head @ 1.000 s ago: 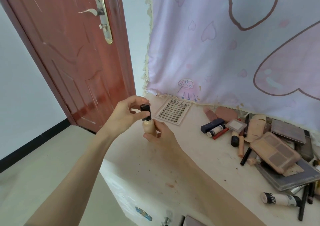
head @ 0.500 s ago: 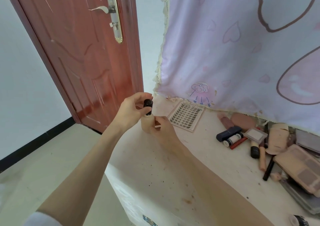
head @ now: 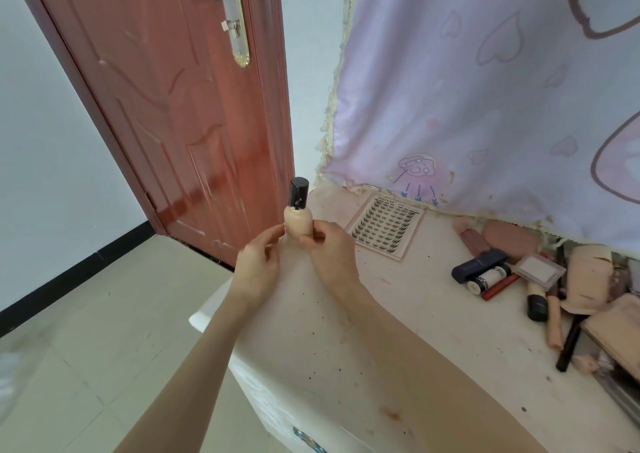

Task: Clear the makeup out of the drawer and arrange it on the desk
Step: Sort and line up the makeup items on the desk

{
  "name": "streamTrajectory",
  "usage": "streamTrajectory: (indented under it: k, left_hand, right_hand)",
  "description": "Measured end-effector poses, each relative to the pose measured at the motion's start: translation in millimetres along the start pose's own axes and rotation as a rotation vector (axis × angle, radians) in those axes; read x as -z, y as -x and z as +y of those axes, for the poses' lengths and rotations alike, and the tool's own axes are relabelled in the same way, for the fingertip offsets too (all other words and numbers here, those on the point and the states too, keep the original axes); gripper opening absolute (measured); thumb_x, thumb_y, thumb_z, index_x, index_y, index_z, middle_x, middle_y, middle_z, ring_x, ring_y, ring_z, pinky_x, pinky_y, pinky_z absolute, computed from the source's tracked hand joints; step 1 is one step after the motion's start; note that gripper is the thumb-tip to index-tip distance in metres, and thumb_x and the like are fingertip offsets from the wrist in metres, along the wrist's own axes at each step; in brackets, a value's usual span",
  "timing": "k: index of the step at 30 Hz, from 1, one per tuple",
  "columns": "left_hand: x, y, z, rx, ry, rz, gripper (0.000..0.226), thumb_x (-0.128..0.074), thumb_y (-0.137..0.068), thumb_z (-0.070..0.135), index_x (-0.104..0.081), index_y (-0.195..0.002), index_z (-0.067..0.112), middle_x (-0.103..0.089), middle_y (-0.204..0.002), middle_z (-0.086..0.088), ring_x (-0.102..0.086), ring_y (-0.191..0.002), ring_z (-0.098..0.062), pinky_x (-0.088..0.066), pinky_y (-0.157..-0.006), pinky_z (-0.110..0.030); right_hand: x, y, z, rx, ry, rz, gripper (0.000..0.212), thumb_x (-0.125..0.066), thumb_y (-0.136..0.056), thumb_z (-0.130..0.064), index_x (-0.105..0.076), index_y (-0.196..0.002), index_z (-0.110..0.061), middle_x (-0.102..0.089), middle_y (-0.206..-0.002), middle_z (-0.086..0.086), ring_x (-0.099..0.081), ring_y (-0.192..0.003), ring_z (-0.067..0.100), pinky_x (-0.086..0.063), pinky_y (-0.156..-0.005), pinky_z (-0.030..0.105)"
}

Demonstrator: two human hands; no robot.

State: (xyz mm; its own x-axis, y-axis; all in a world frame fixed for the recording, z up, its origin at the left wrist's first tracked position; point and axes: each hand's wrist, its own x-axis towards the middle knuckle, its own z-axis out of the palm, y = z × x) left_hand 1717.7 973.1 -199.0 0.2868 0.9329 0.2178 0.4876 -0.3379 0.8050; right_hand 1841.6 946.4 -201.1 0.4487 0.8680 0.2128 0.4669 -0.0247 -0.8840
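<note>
foundation bottle (head: 298,222): upright, beige body with a black cap on top, at the far left corner of the surface (head: 398,331), held between both hands; whether its base touches the surface cannot be told.
left hand (head: 258,267): at the left side of the bottle's lower body, fingers (head: 277,233) curled with the tips pinching the bottle.
right hand (head: 329,253): at the right side of the bottle's lower body, fingers curled, thumb and fingertips gripping it.
lash tray (head: 386,225): flat clear card with rows of false lashes, lying near the back edge of the surface, just right of the right hand.
makeup pile (head: 554,286): along the right part of the surface toward the back edge; tubes, sticks, compacts and palettes lying crowded and overlapping.
dark blue tube (head: 479,264): lies at the left end of the pile, touching a white tube with a black label (head: 489,278) just in front of it.
surface: pale, speckled with dark spots and a few stains.
hanging cloth (head: 485,81): lilac with heart prints, behind the back edge of the surface.
door (head: 166,99): reddish brown, with a metal handle plate, beyond the left edge.
</note>
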Motion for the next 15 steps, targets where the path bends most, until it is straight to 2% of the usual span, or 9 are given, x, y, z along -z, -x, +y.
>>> streamTrajectory:
  k: [4, 7, 9, 11, 15]
  left_hand:
    - [-2.3, -1.4, 3.7, -0.084, -0.066, -0.032, 0.055, -0.037, -0.087, -0.005, -0.054, -0.128, 0.028, -0.058, -0.108, 0.016, -0.050, -0.100, -0.003, -0.034, -0.082, -0.018]
    - [-4.2, -3.7, -2.9, -0.126, -0.158, -0.066, 0.060, -0.028, -0.080, 0.008, -0.050, -0.132, 0.028, -0.064, -0.107, 0.008, -0.054, -0.099, -0.017, -0.039, -0.080, -0.029]
    - [-3.7, -4.1, -3.4, -0.116, -0.232, -0.090, 0.066, -0.024, -0.073, 0.016, -0.047, -0.134, 0.028, -0.065, -0.102, -0.001, -0.054, -0.098, -0.028, -0.043, -0.082, -0.039]
    - [-4.0, -1.5, -3.3, -0.079, -0.272, -0.099, 0.065, -0.024, -0.073, 0.020, -0.048, -0.133, 0.028, -0.063, -0.098, -0.001, -0.053, -0.102, -0.030, -0.042, -0.084, -0.042]
    - [-2.7, 11.1, 4.6, -0.024, -0.288, -0.105, 0.054, -0.036, -0.082, 0.022, -0.045, -0.135, 0.025, -0.056, -0.128, -0.001, -0.045, -0.122, -0.025, -0.036, -0.099, -0.042]
  right_hand:
    - [-0.9, -3.0, 1.4, 0.019, 0.025, 0.030, 0.014, -0.062, -0.081, -0.013, -0.067, -0.094, -0.008, -0.065, -0.089, 0.009, -0.059, -0.087, 0.024, -0.046, -0.081, 0.036]
    - [-2.0, -3.2, -0.2, 0.020, 0.062, 0.041, 0.012, -0.060, -0.083, -0.010, -0.065, -0.092, -0.005, -0.066, -0.088, 0.011, -0.059, -0.085, 0.025, -0.046, -0.078, 0.036]
    - [-0.6, -2.3, -1.5, 0.008, 0.074, 0.054, 0.017, -0.059, -0.084, -0.010, -0.065, -0.099, -0.006, -0.066, -0.093, 0.011, -0.059, -0.090, 0.026, -0.045, -0.080, 0.034]
    - [3.0, 1.2, -3.7, -0.028, 0.071, 0.062, 0.026, -0.057, -0.086, -0.011, -0.062, -0.111, -0.007, -0.066, -0.103, 0.011, -0.059, -0.097, 0.025, -0.044, -0.087, 0.033]
    - [21.1, 19.4, -5.6, -0.062, 0.036, 0.025, 0.035, -0.053, -0.090, -0.009, -0.055, -0.125, -0.010, -0.063, -0.114, 0.008, -0.057, -0.106, 0.021, -0.043, -0.095, 0.031]
